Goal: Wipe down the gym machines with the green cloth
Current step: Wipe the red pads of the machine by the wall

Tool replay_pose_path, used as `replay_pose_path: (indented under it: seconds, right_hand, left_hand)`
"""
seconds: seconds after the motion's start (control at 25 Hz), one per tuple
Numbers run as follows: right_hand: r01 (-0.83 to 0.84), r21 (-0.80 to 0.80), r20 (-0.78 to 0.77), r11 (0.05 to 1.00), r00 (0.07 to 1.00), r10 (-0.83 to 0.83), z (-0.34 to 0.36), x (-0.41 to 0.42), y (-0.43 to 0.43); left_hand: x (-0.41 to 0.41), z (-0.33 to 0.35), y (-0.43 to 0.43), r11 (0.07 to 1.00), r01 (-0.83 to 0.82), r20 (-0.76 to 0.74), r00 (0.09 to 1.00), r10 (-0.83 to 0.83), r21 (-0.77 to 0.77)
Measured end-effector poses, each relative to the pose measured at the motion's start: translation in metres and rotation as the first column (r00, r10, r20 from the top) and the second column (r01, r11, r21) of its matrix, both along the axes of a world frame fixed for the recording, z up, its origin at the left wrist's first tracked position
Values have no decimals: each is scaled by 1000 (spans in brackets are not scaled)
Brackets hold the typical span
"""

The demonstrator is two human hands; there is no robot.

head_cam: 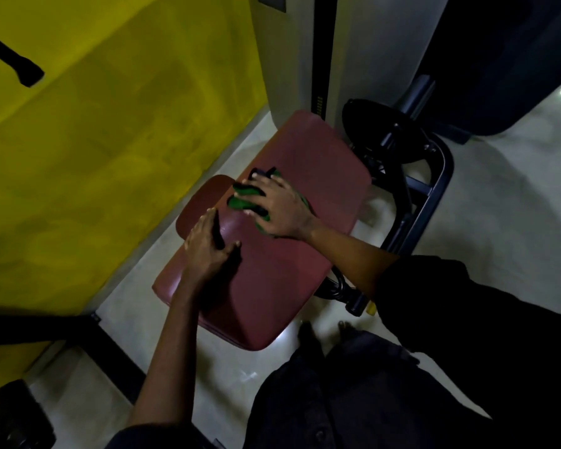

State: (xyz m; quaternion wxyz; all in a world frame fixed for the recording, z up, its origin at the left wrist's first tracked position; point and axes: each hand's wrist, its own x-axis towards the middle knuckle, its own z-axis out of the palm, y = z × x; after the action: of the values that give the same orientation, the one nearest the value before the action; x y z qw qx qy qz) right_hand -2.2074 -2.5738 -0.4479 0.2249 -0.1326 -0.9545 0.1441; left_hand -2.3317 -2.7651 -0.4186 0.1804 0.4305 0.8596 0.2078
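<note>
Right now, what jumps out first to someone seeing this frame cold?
The maroon seat pad fills the centre, with the right hand pressing the bunched green cloth onto its far half. The left hand rests flat near the pad's left edge. A bright yellow wall takes up the left side, and the machine's black frame stands to the right.

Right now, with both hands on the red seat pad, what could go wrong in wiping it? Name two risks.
1. The green cloth is bunched under the right hand, so a stroke may clean only a narrow strip of the red seat pad.
2. The left hand rests on the pad near its edge; the patch beneath it may go unwiped.
</note>
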Motion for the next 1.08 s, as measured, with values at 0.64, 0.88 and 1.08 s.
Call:
replay_pose_path:
  seconds: [0.64, 0.88, 1.08]
  right_hand:
    - [578, -296, 98, 760, 810, -578, -29, 36, 29]
    - [228, -82, 23, 970, 974, -227, -72, 103, 6]
    - [471, -246, 37, 847, 878, -477, -77, 104, 64]
  left_hand:
    - [27, 7, 32, 984, -122, -199, 975, 95, -127]
    - [21, 3, 55, 979, -113, -219, 973, 74, -168]
    - [34, 4, 69, 989, -2, -231, 972, -33, -148]
